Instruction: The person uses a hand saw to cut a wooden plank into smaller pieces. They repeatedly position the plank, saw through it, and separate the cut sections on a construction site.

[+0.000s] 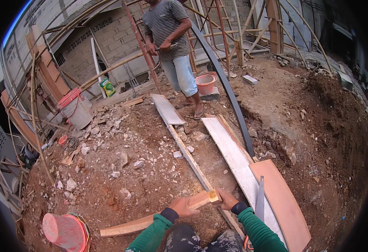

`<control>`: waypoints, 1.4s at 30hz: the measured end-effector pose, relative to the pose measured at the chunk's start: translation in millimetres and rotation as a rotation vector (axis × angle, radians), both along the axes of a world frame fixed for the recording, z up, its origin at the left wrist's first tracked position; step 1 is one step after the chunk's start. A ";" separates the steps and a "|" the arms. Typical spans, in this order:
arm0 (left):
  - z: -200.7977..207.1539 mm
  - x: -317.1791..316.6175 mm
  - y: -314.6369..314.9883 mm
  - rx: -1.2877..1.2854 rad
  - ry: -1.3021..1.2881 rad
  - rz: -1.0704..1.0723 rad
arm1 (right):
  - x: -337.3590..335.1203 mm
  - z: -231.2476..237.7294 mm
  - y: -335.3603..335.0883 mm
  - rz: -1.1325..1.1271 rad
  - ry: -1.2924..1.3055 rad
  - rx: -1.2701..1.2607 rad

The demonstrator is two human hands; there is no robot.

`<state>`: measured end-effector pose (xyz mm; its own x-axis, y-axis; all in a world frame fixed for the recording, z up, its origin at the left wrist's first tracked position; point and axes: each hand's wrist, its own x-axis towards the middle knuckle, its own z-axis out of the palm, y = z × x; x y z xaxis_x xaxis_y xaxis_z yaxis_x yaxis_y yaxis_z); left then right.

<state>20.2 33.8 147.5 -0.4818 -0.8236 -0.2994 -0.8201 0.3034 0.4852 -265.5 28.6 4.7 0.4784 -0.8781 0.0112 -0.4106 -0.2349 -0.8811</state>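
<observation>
Green sleeves (257, 229) lie nearest; beyond them, the left hand (184, 208) has its fingers around a wooden beam (142, 223) slanting toward the near left, and the right hand (226, 199) is at its right end, exact grip unclear. Steady, even support should suit that end where it crosses the narrow board (188, 149), clear of the saw (260, 199) at right.
</observation>
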 end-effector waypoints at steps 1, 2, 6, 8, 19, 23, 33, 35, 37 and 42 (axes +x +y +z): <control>14.2 2.0 -1.4 -0.015 0.043 -0.007 | 2.5 8.8 5.6 -0.004 -0.027 -0.011; 29.4 6.1 -3.1 -0.028 0.080 -0.013 | 8.3 28.9 7.6 -0.006 -0.080 -0.022; 117.6 19.1 -13.2 -0.094 0.235 -0.038 | 42.9 136.0 1.7 -0.032 -0.294 -0.142; 146.8 24.0 -21.6 -0.188 0.345 -0.075 | 62.8 165.4 0.2 -0.051 -0.450 -0.205; 233.1 25.1 -21.2 0.198 0.888 -0.149 | 178.6 280.7 31.8 -0.309 -1.213 -0.281; 217.5 11.5 -38.5 0.246 1.063 -0.180 | 171.1 310.5 33.8 -0.393 -1.200 -0.289; -10.4 136.3 52.4 0.038 0.668 0.201 | 85.9 244.4 -1.9 -0.908 -1.079 -0.192; -31.7 111.5 92.2 -0.119 0.456 0.140 | 59.6 237.9 0.8 -1.067 -1.027 -0.131; -38.3 90.2 105.6 -0.163 0.404 0.278 | 46.7 224.6 -2.1 -1.175 -0.982 -0.065; -59.3 44.6 101.0 -0.354 0.311 0.565 | 22.7 198.4 4.3 -1.255 -0.948 0.053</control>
<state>64.8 134.8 88.2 0.0255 -0.9934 0.1117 -0.7378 0.0566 0.6726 -242.9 32.9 203.1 -0.6899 -0.7035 -0.1704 0.3729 -0.1437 -0.9167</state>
